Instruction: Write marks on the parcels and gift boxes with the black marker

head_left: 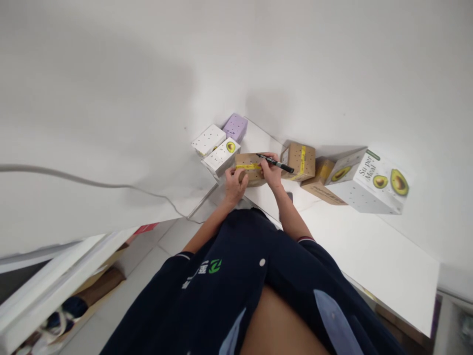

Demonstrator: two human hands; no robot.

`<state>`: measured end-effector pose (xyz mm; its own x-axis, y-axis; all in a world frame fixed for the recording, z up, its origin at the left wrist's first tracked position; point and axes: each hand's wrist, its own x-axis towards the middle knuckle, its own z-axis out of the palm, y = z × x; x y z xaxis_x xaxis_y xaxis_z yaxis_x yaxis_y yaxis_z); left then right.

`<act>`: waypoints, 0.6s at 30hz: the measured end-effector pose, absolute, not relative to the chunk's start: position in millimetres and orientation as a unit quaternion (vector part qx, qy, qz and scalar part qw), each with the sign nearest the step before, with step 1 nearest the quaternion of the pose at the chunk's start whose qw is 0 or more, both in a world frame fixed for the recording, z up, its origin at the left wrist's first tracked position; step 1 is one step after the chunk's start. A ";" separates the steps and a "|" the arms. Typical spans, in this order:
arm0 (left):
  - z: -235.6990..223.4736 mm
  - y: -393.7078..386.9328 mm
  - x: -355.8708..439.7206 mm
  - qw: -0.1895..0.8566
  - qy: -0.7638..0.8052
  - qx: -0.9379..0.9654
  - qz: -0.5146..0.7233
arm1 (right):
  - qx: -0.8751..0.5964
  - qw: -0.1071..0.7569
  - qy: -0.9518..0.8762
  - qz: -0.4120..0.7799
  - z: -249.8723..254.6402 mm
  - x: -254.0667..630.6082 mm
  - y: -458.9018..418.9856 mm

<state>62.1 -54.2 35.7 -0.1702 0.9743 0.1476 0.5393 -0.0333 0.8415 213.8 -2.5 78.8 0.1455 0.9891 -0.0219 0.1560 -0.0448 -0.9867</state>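
Taped box (254, 175), brown cardboard w/ a strip of yellow tape (244, 166) across its top & some dark dots, sits on the white tabletop (391, 256) btwn both hands. R hand (272, 172) is at the taped box's R side, fingers pinching a black marker (283, 165); marker's L end is over the taped box's top, other end pts away to the R. Can't tell if the tip touches. L hand (235, 185) is at the taped box's near L corner, fingers bent against it; can't tell if they pinch it or just steady it. Just L of the taped box: white avocado box (221, 157), w/ a plain-topped white box (209, 140) beyond it & a purple box (235, 125) at the far L, all dotted. R of the taped box: 2nd brown box (298, 159), also w/ yellow tape & dots, then a low brown carton (321, 190), partly hidden, then, farthest R, a big white "Super Meal" box (377, 182) w/ avocado pics.
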 end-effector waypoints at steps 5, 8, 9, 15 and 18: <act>38.5 -53.2 62.5 0.267 0.647 0.595 0.395 | -0.592 0.502 -0.530 0.342 74.7 209.6 -2.1; 40.2 -53.2 62.4 0.269 0.648 0.598 0.386 | -0.596 0.497 -0.542 0.322 75.9 208.3 -2.8; 40.5 -53.2 62.4 0.271 0.649 0.598 0.385 | -0.596 0.498 -0.542 0.321 75.9 208.1 -2.7; 39.5 -53.0 63.2 0.260 0.653 0.602 0.379 | -0.592 0.492 -0.552 0.321 72.9 209.8 0.0; 38.2 -52.8 64.2 0.244 0.661 0.605 0.370 | -0.586 0.489 -0.569 0.306 71.1 211.5 1.7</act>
<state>64.2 -52.8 38.2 -0.1495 0.9808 0.1256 0.6197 -0.0061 0.7848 211.5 1.7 71.1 0.1649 0.9660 0.1992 0.3675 0.1272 -0.9213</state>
